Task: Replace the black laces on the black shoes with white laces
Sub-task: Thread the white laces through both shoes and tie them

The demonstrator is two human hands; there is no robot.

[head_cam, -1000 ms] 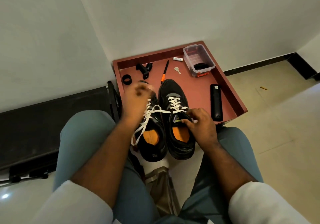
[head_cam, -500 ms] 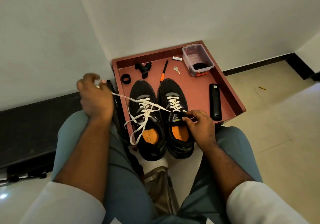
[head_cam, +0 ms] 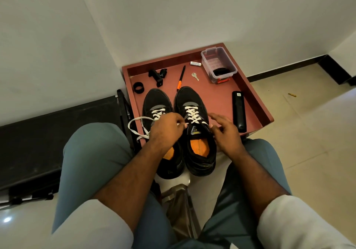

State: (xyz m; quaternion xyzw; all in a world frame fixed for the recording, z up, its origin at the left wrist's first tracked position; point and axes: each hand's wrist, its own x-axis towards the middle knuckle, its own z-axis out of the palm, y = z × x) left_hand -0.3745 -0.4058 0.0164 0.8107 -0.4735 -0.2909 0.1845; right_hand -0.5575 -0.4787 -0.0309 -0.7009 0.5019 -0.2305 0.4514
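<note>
Two black shoes with orange insoles stand side by side on the red tray (head_cam: 256, 98), toes pointing away. Both carry white laces. My left hand (head_cam: 165, 129) lies over the left shoe (head_cam: 156, 102) and pinches a white lace (head_cam: 134, 129) near the gap between the shoes; the lace's slack loops out over the tray's left rim. My right hand (head_cam: 224, 131) sits at the right side of the right shoe (head_cam: 192, 102), fingers loosely spread, its fingertips at the lace end by the top eyelets. Whether it grips that end is unclear.
On the tray lie a black remote (head_cam: 238, 111), a clear plastic box (head_cam: 218, 64) with something black inside, a key (head_cam: 195, 76), a black-and-orange pen (head_cam: 181, 77), a black ring (head_cam: 138, 88), a black clamp (head_cam: 157, 75) and a small white tube (head_cam: 195, 63). A black bench (head_cam: 48, 133) is at left.
My left hand came back from far left to the shoes, and the taut lace went slack into a loop. My right hand's fingers have spread.
</note>
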